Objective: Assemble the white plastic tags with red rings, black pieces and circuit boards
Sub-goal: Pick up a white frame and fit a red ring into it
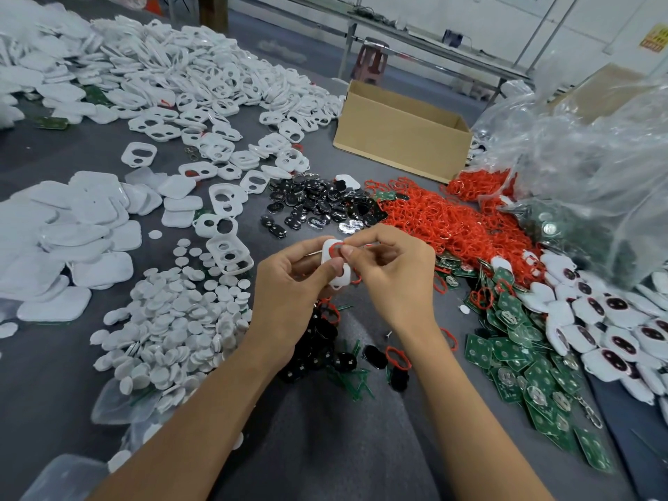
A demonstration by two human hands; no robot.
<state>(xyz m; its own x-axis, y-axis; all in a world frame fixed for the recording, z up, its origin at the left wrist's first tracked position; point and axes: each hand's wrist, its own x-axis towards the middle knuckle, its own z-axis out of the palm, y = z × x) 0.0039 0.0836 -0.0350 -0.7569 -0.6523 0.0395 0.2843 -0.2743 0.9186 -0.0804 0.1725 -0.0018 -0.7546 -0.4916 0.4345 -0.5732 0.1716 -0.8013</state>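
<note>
Left hand (289,280), right hand (394,269) pinch white tag (334,263) between them.

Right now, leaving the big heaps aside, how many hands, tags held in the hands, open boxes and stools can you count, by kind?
Hands: 2 (left hand, right hand)
Tag held between both hands: 1
Open box: 1
Stool: 1
Total: 5
</note>
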